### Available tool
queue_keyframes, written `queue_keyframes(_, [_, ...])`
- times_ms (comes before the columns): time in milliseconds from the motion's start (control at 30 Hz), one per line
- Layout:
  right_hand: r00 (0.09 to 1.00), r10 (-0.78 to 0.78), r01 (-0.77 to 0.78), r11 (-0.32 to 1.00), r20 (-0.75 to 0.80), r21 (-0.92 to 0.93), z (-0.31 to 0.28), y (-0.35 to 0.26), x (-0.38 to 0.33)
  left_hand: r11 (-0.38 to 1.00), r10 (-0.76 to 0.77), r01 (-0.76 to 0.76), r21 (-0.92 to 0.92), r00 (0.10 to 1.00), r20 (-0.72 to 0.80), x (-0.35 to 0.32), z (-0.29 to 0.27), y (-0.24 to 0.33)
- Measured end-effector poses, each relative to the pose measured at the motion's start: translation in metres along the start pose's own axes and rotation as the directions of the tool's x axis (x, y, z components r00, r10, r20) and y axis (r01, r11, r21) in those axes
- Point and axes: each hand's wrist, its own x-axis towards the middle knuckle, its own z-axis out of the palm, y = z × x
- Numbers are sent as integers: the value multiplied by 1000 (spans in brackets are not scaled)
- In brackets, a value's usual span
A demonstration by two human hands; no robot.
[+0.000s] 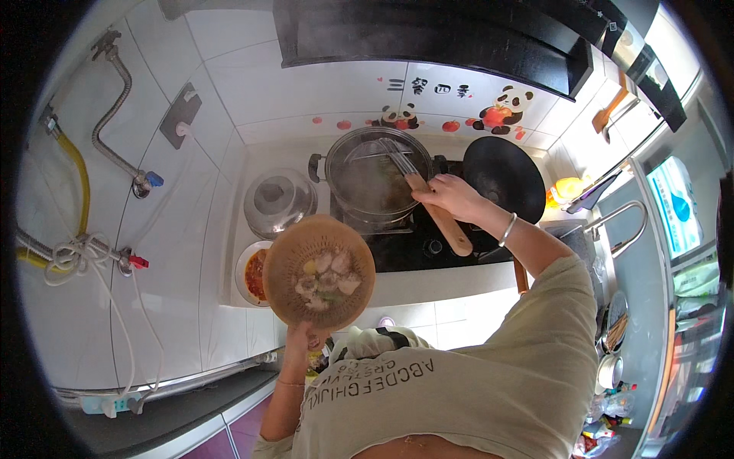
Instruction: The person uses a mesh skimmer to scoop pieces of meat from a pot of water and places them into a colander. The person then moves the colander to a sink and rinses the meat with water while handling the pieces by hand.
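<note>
Nearest is the loose cream shirt with dark lettering (428,390), its sleeves reaching to about the elbows. The left forearm rises from the lower edge, a thin band at its wrist, and the left hand (306,336) grips the near edge of a round light-brown basket with a perforated wall (280,268). Some of its fingers are hidden at the basket's underside, so I cannot tell how they are placed there. Pale chunks of food (330,280), with yellow and green bits, lie in the basket, which is held up short of the pot.

The right elbow is bent out to the side; the forearm slants forward and leftward, a silver bangle (508,229) at the wrist. The right hand's (449,197) fingers are curled round the thick wooden handle of a metal utensil (437,214), its butt end toward the body and its slotted metal end over the pot.

Left of the basket is a white plate of red food (241,280). Beyond stand a silver domed metal lid (287,218), the steaming black-handled metal pot (353,213) and, to its right, a black wok (505,176). Farthest is the white tiled wall (306,99) with panda pictures.
</note>
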Motion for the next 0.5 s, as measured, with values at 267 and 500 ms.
queue_keyframes(267, [907, 417, -387, 772, 58, 504, -20, 14, 42, 997, -75, 76, 4, 996, -43, -7, 0, 1])
queue_keyframes(500, [795, 604, -341, 374, 53, 862, 7, 71, 34, 998, 22, -30, -54, 988, -151, -22, 25, 15])
